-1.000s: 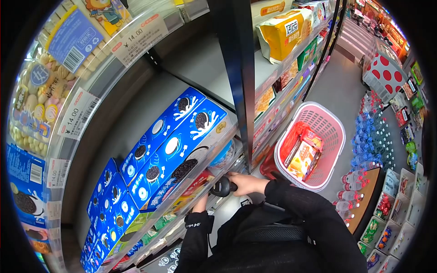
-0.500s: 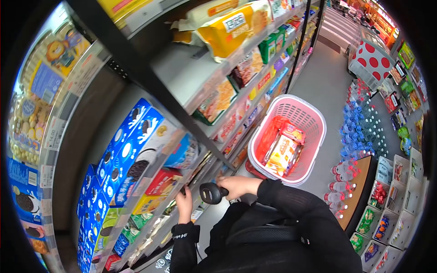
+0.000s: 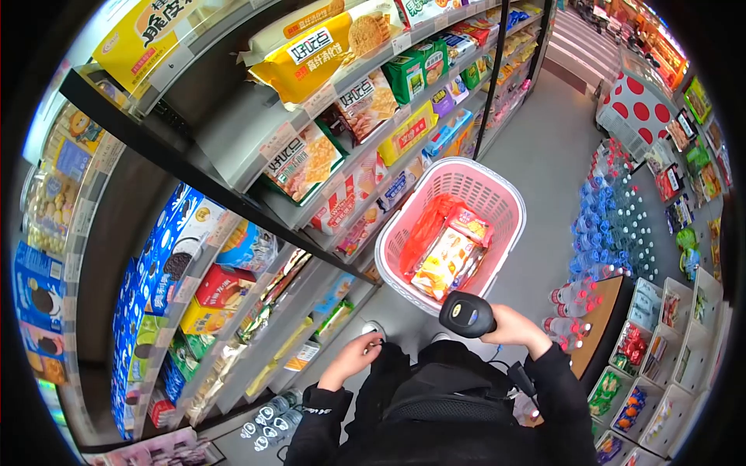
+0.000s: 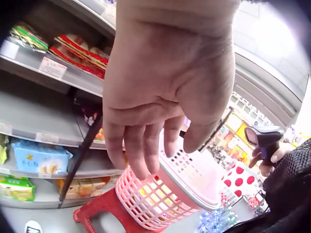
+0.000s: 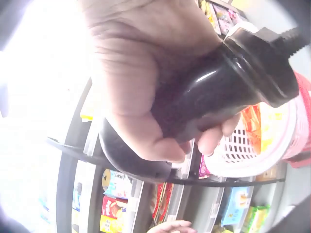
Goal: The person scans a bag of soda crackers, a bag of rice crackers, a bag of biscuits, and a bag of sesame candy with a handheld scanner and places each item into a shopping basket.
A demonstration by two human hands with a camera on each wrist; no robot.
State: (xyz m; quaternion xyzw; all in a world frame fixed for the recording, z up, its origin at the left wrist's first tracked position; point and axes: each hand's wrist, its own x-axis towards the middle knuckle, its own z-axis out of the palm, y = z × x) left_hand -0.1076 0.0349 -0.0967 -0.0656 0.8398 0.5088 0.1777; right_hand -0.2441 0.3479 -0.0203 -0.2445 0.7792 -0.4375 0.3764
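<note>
My right hand (image 3: 513,325) grips a black handheld barcode scanner (image 3: 467,314) by its handle (image 5: 214,92), held just in front of a pink plastic basket (image 3: 404,225) on the floor. The basket holds red and yellow snack packets (image 3: 447,252). My left hand (image 3: 353,359) hangs empty with relaxed fingers (image 4: 141,150), away from the shelves, low over the floor. In the left wrist view the basket (image 4: 160,199) sits on a red stool (image 4: 97,213) below the hand, and the scanner (image 4: 265,138) shows at the right.
Shelves of biscuit packs (image 3: 311,54) and blue cookie boxes (image 3: 167,248) run along the left. Bottled water (image 3: 614,233) stands on the floor at the right beside racks of small goods (image 3: 660,334). The grey aisle floor (image 3: 559,155) stretches ahead.
I have drawn back from the shelf. My left hand left the lower shelf edge and dropped to my side; my right hand with the scanner swung right, toward the basket.
</note>
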